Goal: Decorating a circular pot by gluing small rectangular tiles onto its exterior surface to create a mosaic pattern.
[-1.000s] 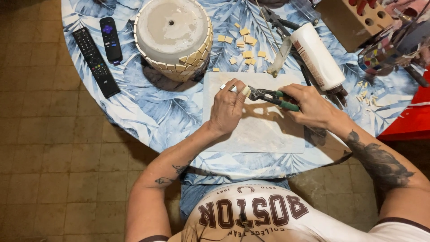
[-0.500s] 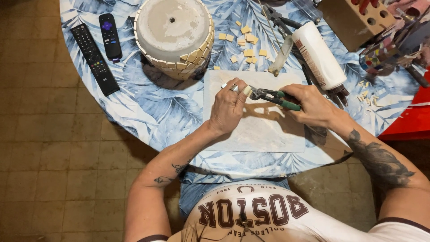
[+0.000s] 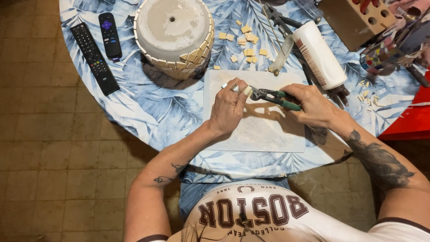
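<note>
My left hand (image 3: 228, 107) rests over a white square tile (image 3: 264, 130) and pinches a small cream tile piece (image 3: 247, 90) between thumb and fingers. The jaws of green-handled nippers (image 3: 273, 97) meet that piece. My right hand (image 3: 311, 105) is closed around the nippers' handles. Both hands hover over the white tile near the front of the round table (image 3: 148, 112).
An upturned pot (image 3: 172, 33) partly clad in cream tile bits stands behind my left hand. Loose cream tile bits (image 3: 246, 42) lie beyond the white tile. A white glue bottle (image 3: 319, 56) and dark pliers (image 3: 277, 20) lie at right; two remotes (image 3: 96, 49) at left.
The view has shifted slightly; both hands stay in the same hold on the tile piece and nippers.
</note>
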